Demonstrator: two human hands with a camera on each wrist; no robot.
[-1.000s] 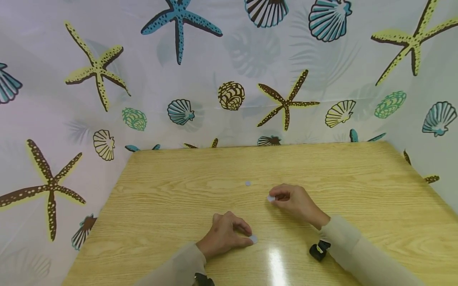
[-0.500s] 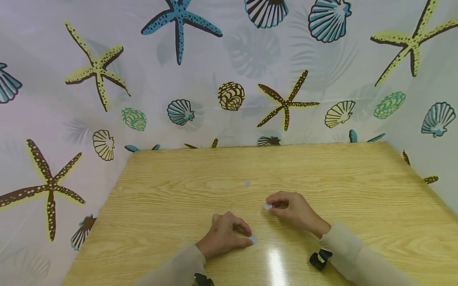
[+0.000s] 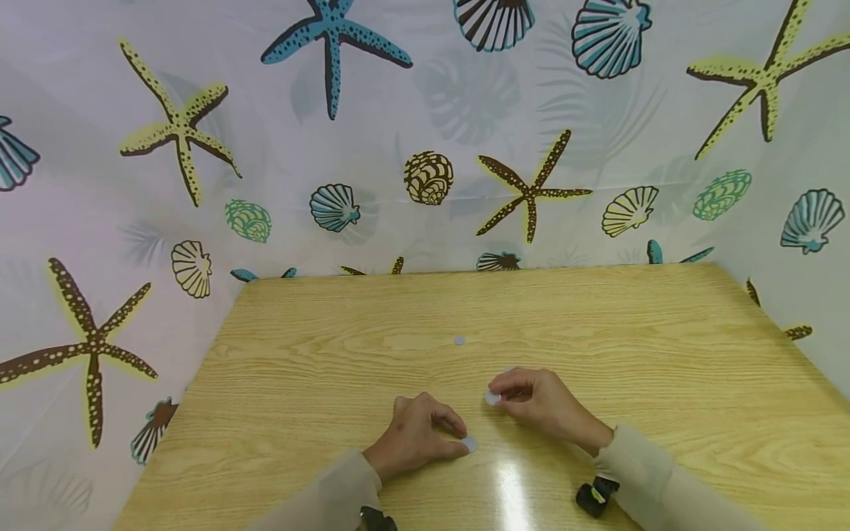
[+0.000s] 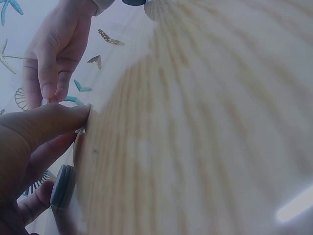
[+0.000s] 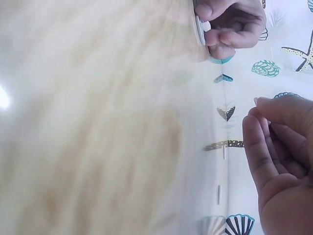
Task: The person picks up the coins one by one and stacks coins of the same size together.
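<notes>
The person's left hand [image 3: 420,434] is bent at low height over the table [image 3: 299,339], a wood-grain surface. Its thumb and index finger, slightly parted, grip the edges of a thin white round disc [image 3: 469,444]; whether that piece bears on the wood cannot be told. A grey-green ridged round piece [image 4: 62,186] sits by a lower finger of this hand in the left wrist view; its nature is unclear.

The right hand [image 3: 541,402] lies to the right and farther forward. Thumb and fingertips are closed in a pinch on a second thin white round disc [image 3: 492,397], held well apart from the first.

Two further pieces are noted on the wood: a small white disc [image 3: 460,340] toward the back, and a partly hidden white disc [image 3: 509,369] just beyond the right fingers. White fabric printed with shells and starfish [image 3: 385,133] stands behind.
</notes>
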